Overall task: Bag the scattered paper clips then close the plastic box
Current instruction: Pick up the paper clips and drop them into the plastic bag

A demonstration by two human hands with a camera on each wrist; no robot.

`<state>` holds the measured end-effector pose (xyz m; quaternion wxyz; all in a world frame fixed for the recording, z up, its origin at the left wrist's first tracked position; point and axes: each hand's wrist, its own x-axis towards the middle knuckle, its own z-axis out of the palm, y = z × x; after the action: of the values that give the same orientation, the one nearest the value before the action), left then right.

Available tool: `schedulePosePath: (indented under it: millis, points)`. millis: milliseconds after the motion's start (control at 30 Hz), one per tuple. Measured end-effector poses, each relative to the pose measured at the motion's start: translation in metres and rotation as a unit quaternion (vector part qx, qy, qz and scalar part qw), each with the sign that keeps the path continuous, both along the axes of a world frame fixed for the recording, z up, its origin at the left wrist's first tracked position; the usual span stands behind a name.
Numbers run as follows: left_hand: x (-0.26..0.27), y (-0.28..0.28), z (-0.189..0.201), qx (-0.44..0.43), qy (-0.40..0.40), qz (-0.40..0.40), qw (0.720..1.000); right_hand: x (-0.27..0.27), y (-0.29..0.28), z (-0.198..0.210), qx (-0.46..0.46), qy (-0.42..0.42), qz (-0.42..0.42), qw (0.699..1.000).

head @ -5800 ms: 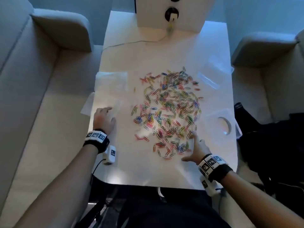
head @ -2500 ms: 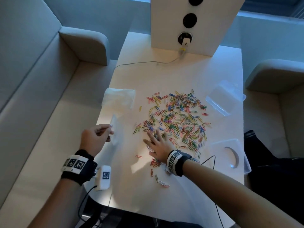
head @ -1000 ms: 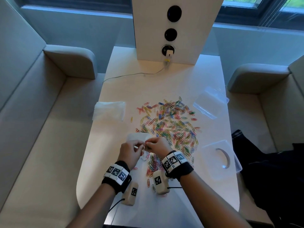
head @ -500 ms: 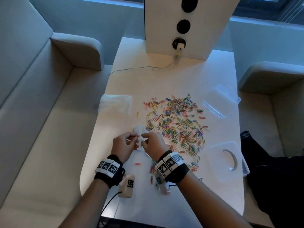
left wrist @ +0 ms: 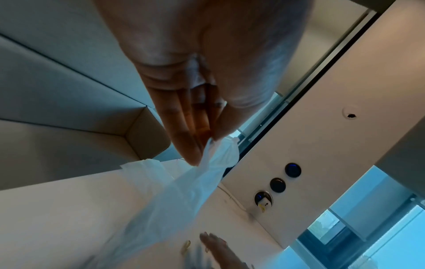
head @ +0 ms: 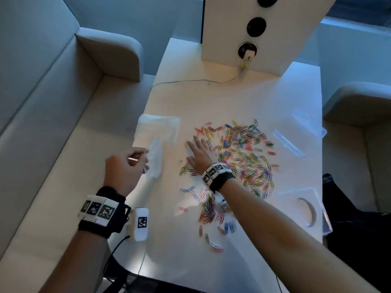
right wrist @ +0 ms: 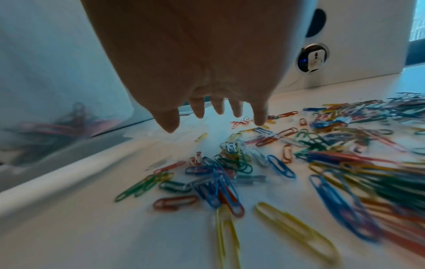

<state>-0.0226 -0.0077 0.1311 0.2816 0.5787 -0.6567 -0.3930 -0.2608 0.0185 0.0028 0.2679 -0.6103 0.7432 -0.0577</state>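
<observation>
Coloured paper clips [head: 243,157] lie scattered over the middle of the white table [head: 211,98]; they show close up as paper clips [right wrist: 276,163] in the right wrist view. My left hand [head: 127,163] pinches the top edge of a small clear plastic bag [head: 155,159], which hangs to the table at the left; the left wrist view shows the left hand [left wrist: 202,138] pinching the bag [left wrist: 179,196]. My right hand [head: 200,152] is spread flat, fingers straight, over the clips at the pile's left edge; the right wrist view shows the right hand [right wrist: 218,112]. The clear plastic box [head: 304,206] stands at the right edge, its lid [head: 296,134] further back.
A stack of clear bags [head: 157,127] lies at the table's left edge. A white pillar with sockets [head: 251,28] stands at the back, and a thin cable [head: 190,81] runs left from it. Sofa seats [head: 53,144] flank the table. A dark bag [head: 355,218] lies at the right.
Both hands were together on the bag. Now my right hand has let go and reached out flat over the clips, while the left has moved left, still pinching the bag.
</observation>
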Motion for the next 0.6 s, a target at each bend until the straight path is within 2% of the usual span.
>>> schedulePosePath:
  millis: [100,200,400,500,600]
  points:
    - [-0.002,-0.001,-0.003,0.004,-0.012,-0.020,1.000,0.000,-0.032,-0.009,0.023,0.015,0.009,1.000]
    - [-0.003,0.003,-0.010,0.007,-0.042,-0.047,0.998,0.012,-0.036,-0.020,0.062,0.099,0.095,0.989]
    - [-0.004,0.013,-0.028,0.048,-0.036,-0.056,0.997,0.039,0.040,-0.024,0.049,0.140,0.235,0.961]
    - [-0.006,0.018,-0.034,0.093,0.001,-0.046,0.995,0.035,0.081,-0.026,0.041,0.151,0.271,0.950]
    - [-0.007,0.025,-0.039,0.093,-0.004,-0.058,0.994,0.028,0.111,-0.022,0.051,0.148,0.288,0.945]
